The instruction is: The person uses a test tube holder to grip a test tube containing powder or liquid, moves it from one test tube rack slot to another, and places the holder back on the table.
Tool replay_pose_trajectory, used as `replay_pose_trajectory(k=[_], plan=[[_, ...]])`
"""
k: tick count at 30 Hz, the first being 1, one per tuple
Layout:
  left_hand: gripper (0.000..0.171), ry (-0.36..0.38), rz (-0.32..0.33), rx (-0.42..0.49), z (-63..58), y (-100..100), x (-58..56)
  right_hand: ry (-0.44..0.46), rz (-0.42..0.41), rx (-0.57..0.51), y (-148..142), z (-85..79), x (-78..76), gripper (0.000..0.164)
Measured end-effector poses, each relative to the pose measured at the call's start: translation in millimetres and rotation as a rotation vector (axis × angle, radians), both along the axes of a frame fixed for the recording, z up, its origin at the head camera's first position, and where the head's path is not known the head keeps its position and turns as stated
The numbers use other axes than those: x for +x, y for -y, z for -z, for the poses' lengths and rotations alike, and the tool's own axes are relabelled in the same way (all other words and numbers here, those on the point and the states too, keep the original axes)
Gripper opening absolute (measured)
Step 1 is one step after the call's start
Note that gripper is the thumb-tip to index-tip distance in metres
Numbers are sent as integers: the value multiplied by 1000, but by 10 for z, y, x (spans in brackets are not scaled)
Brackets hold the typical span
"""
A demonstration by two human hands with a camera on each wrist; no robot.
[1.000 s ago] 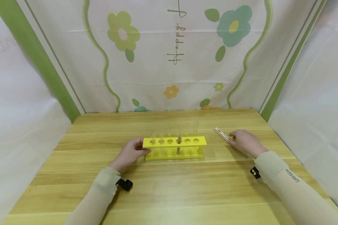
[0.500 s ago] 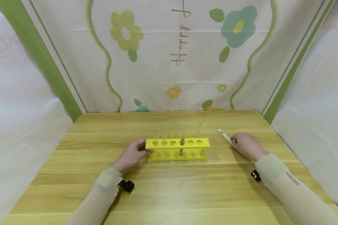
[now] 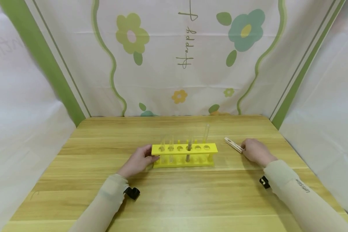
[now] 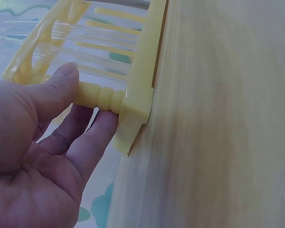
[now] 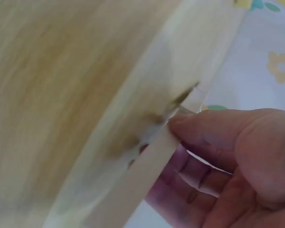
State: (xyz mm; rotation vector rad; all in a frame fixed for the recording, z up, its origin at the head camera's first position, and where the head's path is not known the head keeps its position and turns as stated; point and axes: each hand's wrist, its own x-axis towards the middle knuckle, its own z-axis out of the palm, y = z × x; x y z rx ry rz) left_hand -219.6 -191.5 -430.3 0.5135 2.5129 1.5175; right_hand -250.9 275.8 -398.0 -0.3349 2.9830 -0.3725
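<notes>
A yellow test tube rack (image 3: 197, 149) stands on the wooden table. My left hand (image 3: 138, 161) grips its left end, with thumb and fingers around the end post (image 4: 88, 95) in the left wrist view. Two clear test tubes (image 3: 171, 141) stand in the rack's left holes. Another test tube (image 3: 189, 145), with dark contents, stands right of its middle. A clear test tube (image 3: 207, 132) rises at the back right of the rack. Right of the rack, my right hand (image 3: 256, 151) pinches the near end of a wooden test tube clamp (image 3: 233, 145) with a metal spring.
The wooden table (image 3: 174, 199) stretches in front of the rack and to both sides. A flower-printed cloth (image 3: 162, 74) hangs behind its far edge, with pale cloth on the left and right. Black camera mounts (image 3: 132, 193) sit at both wrists.
My right fingers have closed further on the clamp, which has turned slightly flatter in the head view. The left hand keeps its grip on the rack. The head view has shifted a little.
</notes>
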Motion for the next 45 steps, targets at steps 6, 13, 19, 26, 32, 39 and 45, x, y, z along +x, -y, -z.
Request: replay_pose_trajectory(k=[6,13,19,26,32,39,45], plan=[[27,7,2,-5,0,4,14,51,40,-109,-75,-108,85,25],[29,19,19,25,22,15,-11,8,16,-198,-54,-277,210,35],[27,12,17,6,13,11,-15,-27,-38,-198,20,-428,353,42],[21,0,24,-13,-24,10,-3,-116,-137,-154,188,-534,531,27],[23,-8,29,-18,-24,2,-11,-213,-186,-107,329,-575,688,25],[24,5,17,-11,-4,0,-19,-367,-229,-76,406,-550,816,28],[27,1,19,-6,4,3,-12,-482,-274,-35,497,-486,843,30]])
